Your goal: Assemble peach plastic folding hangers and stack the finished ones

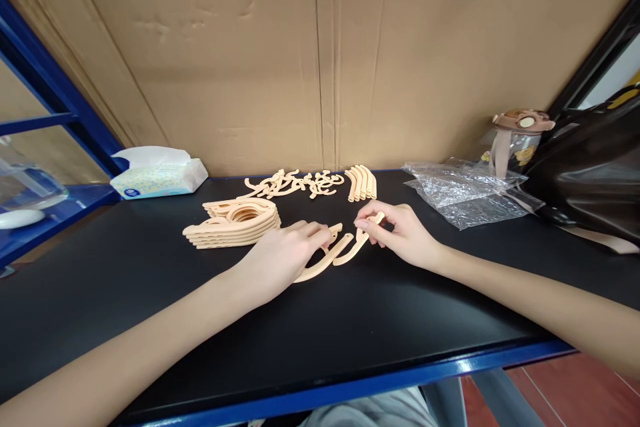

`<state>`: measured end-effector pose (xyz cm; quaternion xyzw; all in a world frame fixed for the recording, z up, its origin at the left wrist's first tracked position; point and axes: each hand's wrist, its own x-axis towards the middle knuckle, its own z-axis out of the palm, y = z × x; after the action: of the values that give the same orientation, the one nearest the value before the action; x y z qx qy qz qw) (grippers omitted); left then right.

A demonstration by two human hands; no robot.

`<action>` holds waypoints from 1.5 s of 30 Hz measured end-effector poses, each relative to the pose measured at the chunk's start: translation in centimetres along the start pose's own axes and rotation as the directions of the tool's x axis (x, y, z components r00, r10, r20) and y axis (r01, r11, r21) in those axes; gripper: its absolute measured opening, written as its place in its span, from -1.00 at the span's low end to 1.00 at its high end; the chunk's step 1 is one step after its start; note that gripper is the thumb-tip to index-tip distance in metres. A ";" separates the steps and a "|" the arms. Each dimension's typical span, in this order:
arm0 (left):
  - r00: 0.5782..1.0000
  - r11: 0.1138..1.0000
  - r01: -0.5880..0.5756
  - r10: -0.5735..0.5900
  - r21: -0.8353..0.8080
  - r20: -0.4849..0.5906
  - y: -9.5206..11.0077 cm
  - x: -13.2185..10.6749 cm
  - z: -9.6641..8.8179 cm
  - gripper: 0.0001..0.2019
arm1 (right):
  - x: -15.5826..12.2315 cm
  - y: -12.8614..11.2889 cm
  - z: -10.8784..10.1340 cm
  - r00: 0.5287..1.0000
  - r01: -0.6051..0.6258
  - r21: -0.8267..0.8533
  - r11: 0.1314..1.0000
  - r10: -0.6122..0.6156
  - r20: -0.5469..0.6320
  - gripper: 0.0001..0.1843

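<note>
My left hand (285,250) presses down on a curved peach plastic hanger arm (320,263) lying on the black table (350,327), fingers closed over its upper end. My right hand (400,230) pinches the top of a second curved peach arm (356,248) beside it; the two pieces lie side by side, nearly touching. A stack of peach hanger bodies (235,221) sits just left of my left hand. Behind lie loose hook pieces (295,183) and a row of curved arms (363,181).
A tissue pack (159,173) stands at the back left. Clear plastic bags (463,190), a lidded bottle (515,140) and a dark bag (595,167) fill the back right. Cardboard walls the rear. The blue table edge (400,377) runs along the front.
</note>
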<state>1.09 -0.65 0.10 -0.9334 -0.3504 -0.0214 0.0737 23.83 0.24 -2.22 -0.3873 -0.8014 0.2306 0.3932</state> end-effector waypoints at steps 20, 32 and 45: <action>1.000 1.000 -0.013 0.013 0.006 -0.007 -0.2 -0.1 0.3 -0.63 | 0.0 0.1 0.0 0.999 0.034 -0.024 0.999 -0.033 0.042 -0.78; 0.999 0.999 -0.015 0.016 0.037 -0.032 -0.3 -0.1 0.6 -0.59 | 0.0 0.3 0.1 0.998 0.047 -0.026 0.999 -0.045 0.051 -0.78; 1.000 0.999 -0.020 0.021 0.039 -0.022 -0.3 -0.1 0.5 -0.57 | 0.0 0.2 0.1 0.996 0.030 -0.038 0.999 -0.027 0.089 -0.74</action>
<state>0.78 -0.44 -0.37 -0.9350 -0.3405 -0.0245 0.0959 23.84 0.42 -2.42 -0.3730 -0.8279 0.2259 0.3528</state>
